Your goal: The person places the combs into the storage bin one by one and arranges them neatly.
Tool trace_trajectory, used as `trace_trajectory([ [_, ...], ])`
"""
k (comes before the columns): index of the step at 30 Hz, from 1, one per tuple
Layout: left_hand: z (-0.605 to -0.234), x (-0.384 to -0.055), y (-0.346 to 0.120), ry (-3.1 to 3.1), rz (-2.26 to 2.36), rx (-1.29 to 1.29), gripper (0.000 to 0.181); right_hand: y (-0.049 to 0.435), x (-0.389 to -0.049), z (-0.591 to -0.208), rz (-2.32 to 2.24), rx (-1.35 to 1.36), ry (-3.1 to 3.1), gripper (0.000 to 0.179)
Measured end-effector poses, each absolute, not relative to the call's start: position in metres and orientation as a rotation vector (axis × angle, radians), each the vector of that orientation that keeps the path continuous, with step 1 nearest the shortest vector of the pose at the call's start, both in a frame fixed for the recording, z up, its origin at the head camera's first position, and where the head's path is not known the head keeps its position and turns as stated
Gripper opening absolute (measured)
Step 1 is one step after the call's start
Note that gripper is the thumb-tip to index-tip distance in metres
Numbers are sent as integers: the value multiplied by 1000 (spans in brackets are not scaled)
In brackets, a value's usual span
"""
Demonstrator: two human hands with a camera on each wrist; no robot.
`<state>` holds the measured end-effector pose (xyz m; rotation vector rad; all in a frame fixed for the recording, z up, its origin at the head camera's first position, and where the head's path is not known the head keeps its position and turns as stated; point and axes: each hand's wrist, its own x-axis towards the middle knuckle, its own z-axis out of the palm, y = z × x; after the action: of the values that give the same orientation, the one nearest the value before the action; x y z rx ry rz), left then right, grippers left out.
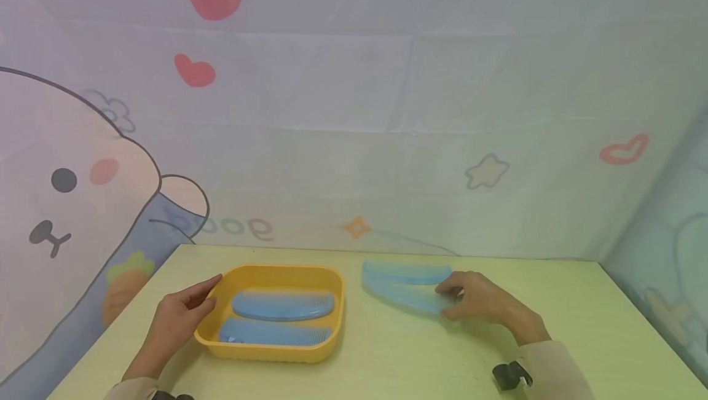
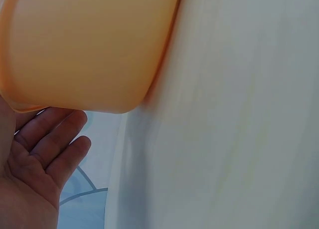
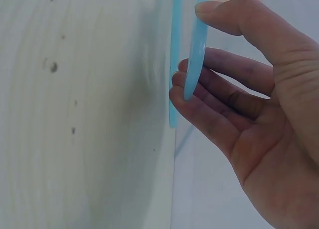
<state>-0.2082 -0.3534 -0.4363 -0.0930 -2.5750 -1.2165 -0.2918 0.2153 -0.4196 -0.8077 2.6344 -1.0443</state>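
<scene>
My right hand [image 1: 480, 301] pinches a translucent blue comb [image 1: 401, 295] by its right end. In the right wrist view this held comb [image 3: 198, 54] stands edge-on between thumb and fingertips, apart from the tabletop. Behind it, another blue comb [image 1: 409, 273] lies on the table. Two more blue combs [image 1: 283, 306] [image 1: 271, 331] lie side by side in a yellow basket [image 1: 265, 354]. At that basket's left end, my left hand [image 1: 178, 321] rests against the rim. The left wrist view shows its loosely extended fingers [image 2: 60, 139] beside the end wall.
The pale yellow-green table [image 1: 409, 363] runs back to a printed cloth [image 1: 354, 160] hanging behind it. A similar cloth [image 1: 680, 246] hangs along the right side. A dark wrist strap piece [image 1: 507, 376] sits at the right cuff.
</scene>
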Motion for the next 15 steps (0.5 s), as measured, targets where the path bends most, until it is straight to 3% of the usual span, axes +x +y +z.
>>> trace_trajectory([
  [15,-438,-210,-354,-2564,-1228,-99,42,209,-292,-415,-1133,-853,2644,50],
])
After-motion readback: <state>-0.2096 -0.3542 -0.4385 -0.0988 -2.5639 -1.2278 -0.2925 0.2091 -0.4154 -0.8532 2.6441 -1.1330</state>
